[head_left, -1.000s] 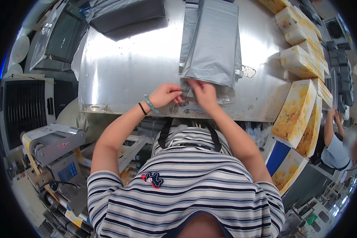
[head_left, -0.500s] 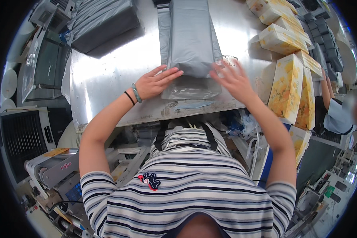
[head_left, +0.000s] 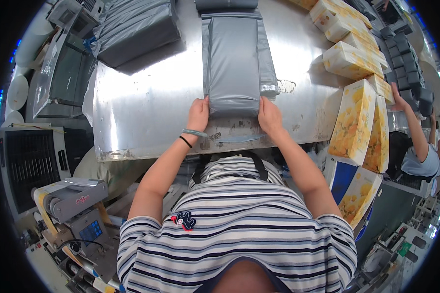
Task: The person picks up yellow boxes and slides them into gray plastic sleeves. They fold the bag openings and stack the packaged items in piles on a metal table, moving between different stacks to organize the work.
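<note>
A grey plastic-wrapped bundle (head_left: 234,63) lies lengthwise in front of me on the metal table, on top of flat grey plastic bags (head_left: 268,73) that stick out along its right side. My left hand (head_left: 199,115) is closed on the bundle's near left corner, thumb along the side. My right hand (head_left: 270,117) grips the near right corner the same way. The fingertips of both are hidden at the bundle's edges. The near end looks smooth and rounded between the hands.
A large stack of grey packages (head_left: 139,36) sits at the table's far left. Yellow-flowered white boxes (head_left: 352,119) line the right edge. A light blue strip (head_left: 239,139) lies by the front edge of the metal table (head_left: 146,107). Another person's arm (head_left: 413,119) shows far right.
Both hands have come nearer to me and closed on the bundle's near corners; before, they were spread open over it. The bundle has slid toward me, and its clear near flap no longer shows.
</note>
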The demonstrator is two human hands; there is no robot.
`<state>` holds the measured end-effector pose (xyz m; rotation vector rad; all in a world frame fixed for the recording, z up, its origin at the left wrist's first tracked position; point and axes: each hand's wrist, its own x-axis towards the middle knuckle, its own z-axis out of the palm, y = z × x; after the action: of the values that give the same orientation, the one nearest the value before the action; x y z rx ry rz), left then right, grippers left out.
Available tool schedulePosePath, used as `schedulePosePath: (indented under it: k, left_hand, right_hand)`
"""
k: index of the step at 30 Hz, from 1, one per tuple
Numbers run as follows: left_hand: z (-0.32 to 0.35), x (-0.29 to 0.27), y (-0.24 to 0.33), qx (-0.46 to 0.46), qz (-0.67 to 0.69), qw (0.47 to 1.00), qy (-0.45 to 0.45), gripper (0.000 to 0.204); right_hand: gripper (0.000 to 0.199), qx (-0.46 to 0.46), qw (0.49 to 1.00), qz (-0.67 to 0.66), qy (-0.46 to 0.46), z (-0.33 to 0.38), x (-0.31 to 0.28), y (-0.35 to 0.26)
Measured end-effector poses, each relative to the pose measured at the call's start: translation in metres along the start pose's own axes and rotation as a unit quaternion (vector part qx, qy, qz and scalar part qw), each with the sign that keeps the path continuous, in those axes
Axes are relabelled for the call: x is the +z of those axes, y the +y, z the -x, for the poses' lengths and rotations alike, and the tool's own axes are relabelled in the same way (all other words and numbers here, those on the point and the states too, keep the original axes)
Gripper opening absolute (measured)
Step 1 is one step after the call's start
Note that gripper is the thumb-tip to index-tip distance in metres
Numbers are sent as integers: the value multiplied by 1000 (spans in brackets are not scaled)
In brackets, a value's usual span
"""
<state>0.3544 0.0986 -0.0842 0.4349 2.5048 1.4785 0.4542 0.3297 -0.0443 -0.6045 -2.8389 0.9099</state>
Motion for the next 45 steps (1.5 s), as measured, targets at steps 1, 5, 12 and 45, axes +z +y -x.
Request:
schedulePosePath:
  k: [1, 5, 12, 45]
  left_hand:
    - [-3, 1, 0, 19, -10, 1000, 18, 18]
    - [-17, -31, 52, 131, -75, 978, 146, 52]
    - [-63, -85, 100, 38, 77, 982, -171, 105]
    - [-93, -70, 40, 296, -211, 925, -110, 64]
  right_hand:
    - [34, -3, 999, 37, -9, -4, -9, -4]
    - [44, 3, 984, -160, 75, -14, -37, -1]
    - [47, 111, 879, -452, -102, -12, 8, -64]
    - [22, -242, 969, 0, 45, -50, -39, -5]
